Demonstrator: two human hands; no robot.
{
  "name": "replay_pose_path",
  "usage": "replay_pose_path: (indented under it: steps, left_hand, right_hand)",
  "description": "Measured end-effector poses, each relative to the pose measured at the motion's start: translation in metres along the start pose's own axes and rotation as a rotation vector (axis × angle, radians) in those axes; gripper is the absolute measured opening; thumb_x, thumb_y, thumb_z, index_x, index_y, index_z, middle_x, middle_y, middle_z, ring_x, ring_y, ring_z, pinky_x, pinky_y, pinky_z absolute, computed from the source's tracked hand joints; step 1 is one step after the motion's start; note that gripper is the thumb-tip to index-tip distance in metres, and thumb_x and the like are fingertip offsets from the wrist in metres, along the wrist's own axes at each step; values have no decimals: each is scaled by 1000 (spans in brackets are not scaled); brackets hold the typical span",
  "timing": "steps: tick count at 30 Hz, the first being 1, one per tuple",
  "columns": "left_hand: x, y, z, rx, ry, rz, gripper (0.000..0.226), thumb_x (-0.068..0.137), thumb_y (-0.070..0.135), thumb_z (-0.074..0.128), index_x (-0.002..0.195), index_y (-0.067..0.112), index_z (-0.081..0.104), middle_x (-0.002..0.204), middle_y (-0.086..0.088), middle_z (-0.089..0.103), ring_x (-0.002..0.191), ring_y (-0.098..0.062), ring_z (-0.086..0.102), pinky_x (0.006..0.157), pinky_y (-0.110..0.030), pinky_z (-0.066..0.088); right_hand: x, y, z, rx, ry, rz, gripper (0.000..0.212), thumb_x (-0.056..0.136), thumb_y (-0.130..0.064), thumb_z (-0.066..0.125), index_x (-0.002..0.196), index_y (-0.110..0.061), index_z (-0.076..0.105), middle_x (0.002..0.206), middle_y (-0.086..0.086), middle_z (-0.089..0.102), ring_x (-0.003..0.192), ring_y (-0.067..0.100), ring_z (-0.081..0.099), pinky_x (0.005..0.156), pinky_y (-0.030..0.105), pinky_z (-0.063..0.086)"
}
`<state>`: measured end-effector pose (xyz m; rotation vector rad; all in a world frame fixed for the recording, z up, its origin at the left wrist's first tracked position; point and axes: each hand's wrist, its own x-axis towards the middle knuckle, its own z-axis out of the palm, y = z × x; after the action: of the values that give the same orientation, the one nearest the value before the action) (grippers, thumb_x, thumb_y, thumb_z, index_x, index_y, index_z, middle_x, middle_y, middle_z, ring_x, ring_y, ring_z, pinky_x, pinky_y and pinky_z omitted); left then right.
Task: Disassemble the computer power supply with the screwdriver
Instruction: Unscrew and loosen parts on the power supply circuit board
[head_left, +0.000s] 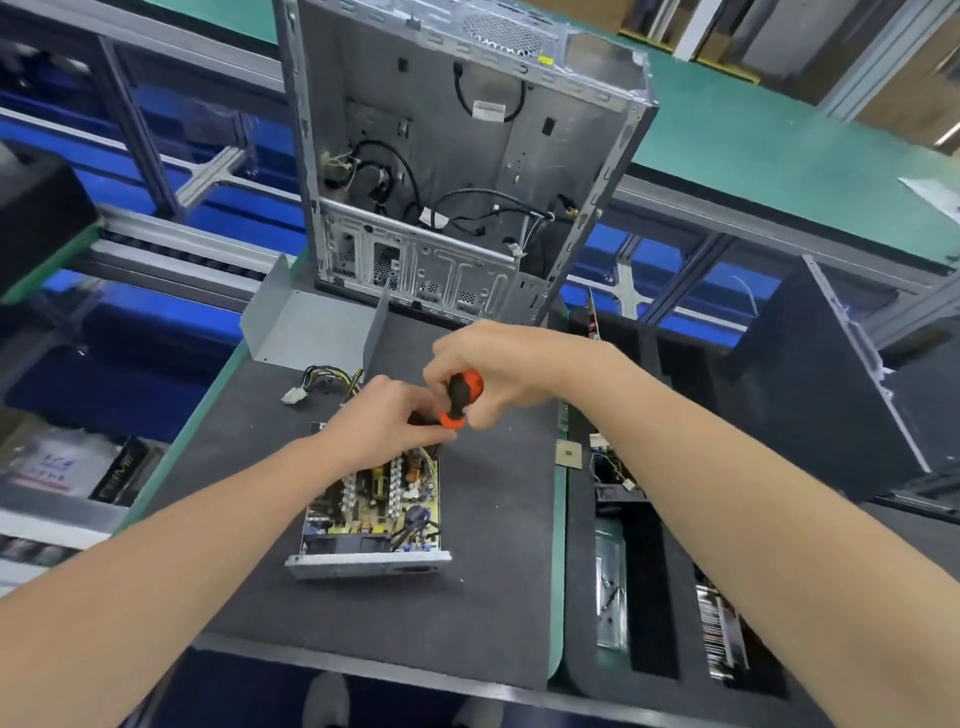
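The power supply (371, 519) lies open on the dark mat (498, 571), its yellow circuit board and parts exposed inside a grey metal tray. My right hand (498, 364) grips the orange-and-black handle of the screwdriver (462, 397), which points down at the far end of the supply. My left hand (387, 421) rests over that far end with fingers curled by the screwdriver's shaft; the tip is hidden. The supply's removed grey cover (311, 327) lies behind, and its yellow-black cable bundle (332, 382) trails to the left.
An empty computer case (457, 156) stands upright at the back of the mat. A small square chip (569, 454) lies at the mat's right edge. Right of it a black foam tray (675, 597) holds parts. A black case panel (810, 374) stands at far right.
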<state>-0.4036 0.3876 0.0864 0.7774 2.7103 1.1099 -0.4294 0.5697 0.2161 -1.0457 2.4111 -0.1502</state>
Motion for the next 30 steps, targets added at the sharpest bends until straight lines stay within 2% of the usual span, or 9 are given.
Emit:
replay_pose_path:
  steps: [3,6,11,14,18,20,24,27,30]
  left_hand:
    - [-2,3,0,-3,-3,7,14,85,40,82,75,37,73,61,47,57,70,19,59,65,-6,41]
    - [-3,6,1,-6,-9,4,27,87,37,81,68,43,62,60,37,61,65,11,59,60,-10,39]
    - [-8,15,11,-74,-71,36,23,85,31,81,71,44,67,69,38,63,65,15,59,58,-4,37]
    - [-6,16,11,-39,-91,75,36,87,37,74,64,54,51,68,49,56,69,22,57,62,-1,39]
    - [-4,11,11,-21,-92,65,29,87,44,77,66,43,57,58,44,55,65,17,58,61,-6,40]
    - [-3,10,10,-49,-95,63,23,85,44,79,69,41,64,59,44,56,65,18,57,62,-4,39]
    - [0,10,8,-60,-105,66,33,83,46,80,67,63,58,63,43,58,67,15,59,63,-6,39]
    - [-2,8,10,-59,-96,72,25,82,52,77,69,65,59,68,40,62,71,11,61,61,-8,40]
    - [-3,5,14,-44,-85,48,14,80,59,70,69,57,61,68,32,63,71,5,59,60,-11,41]
  right_hand:
    - [-7,-11,-3,-27,28,46,25,74,-23,77,96,-29,67,85,-11,60,80,6,53,64,31,43]
    - [-18,-28,10,-133,254,286,36,79,-40,74,106,-26,55,80,-10,58,86,22,60,57,33,44]
    - [-16,-55,49,-82,400,677,60,93,-77,42,84,-18,42,69,0,39,67,31,47,55,35,35]
    - [-8,-55,55,-17,499,787,63,99,-74,33,73,-17,38,65,0,37,69,31,50,61,36,38]
    - [-2,-44,47,-56,389,615,27,104,-41,49,89,-19,48,69,0,41,79,37,62,56,33,34]
    - [-9,-35,36,23,259,482,16,98,-37,57,91,-23,51,76,-3,51,77,32,61,52,32,36]
    - [-21,-22,17,17,69,218,17,94,-30,70,97,-24,55,90,-7,56,86,17,56,70,39,51]
    - [-23,-23,14,-19,35,98,21,89,-20,75,96,-21,55,93,-7,50,83,11,48,67,31,41]
    - [-27,-31,15,26,92,147,32,84,-15,77,104,-19,53,94,-5,51,87,16,51,67,34,43]
